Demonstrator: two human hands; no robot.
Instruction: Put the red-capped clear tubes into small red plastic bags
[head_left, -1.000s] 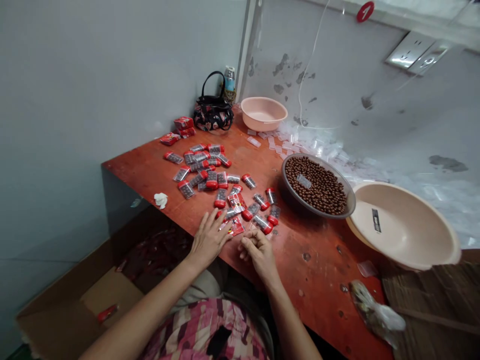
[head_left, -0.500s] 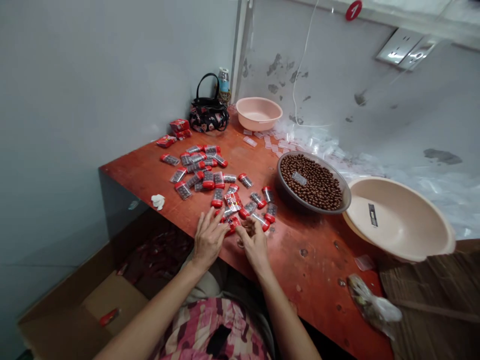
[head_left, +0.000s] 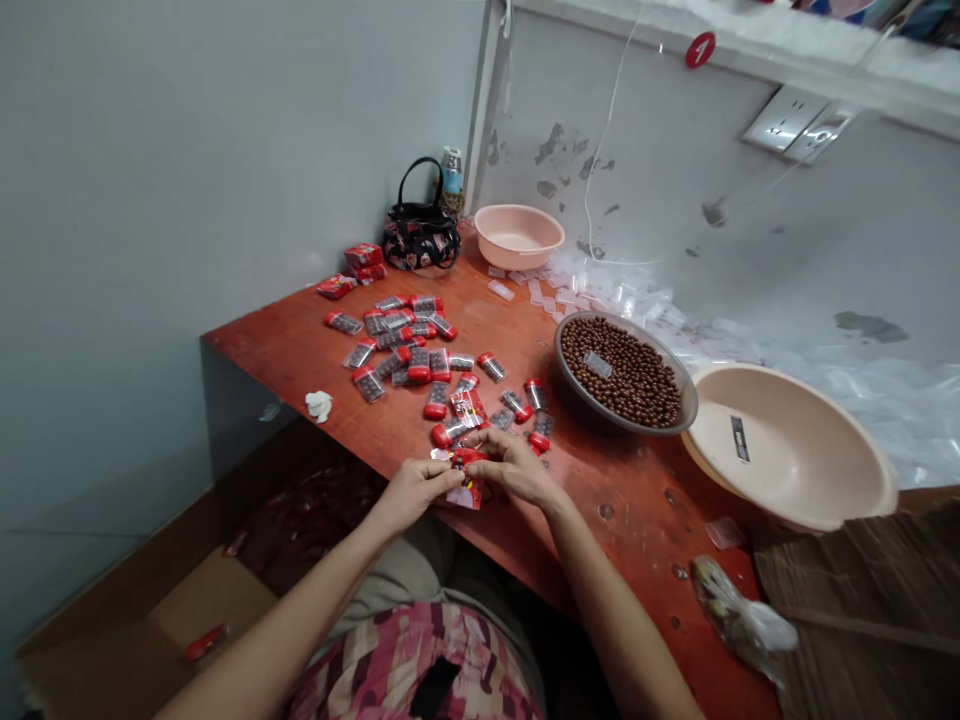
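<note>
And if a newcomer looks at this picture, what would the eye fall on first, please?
Probably the grey bowl full of shiny brown balls, right of centre on the red table. Next, perhaps, the red-capped clear containers scattered over the table's middle. Then, at the near edge, the red packet with the fingers of the left hand and right hand on it.

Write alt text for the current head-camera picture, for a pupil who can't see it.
A person's left hand and right hand hold a red packet at the edge of a red table. Beyond lie clear containers with red ends; on the right stand a grey bowl of brown balls and a beige basin.
</note>
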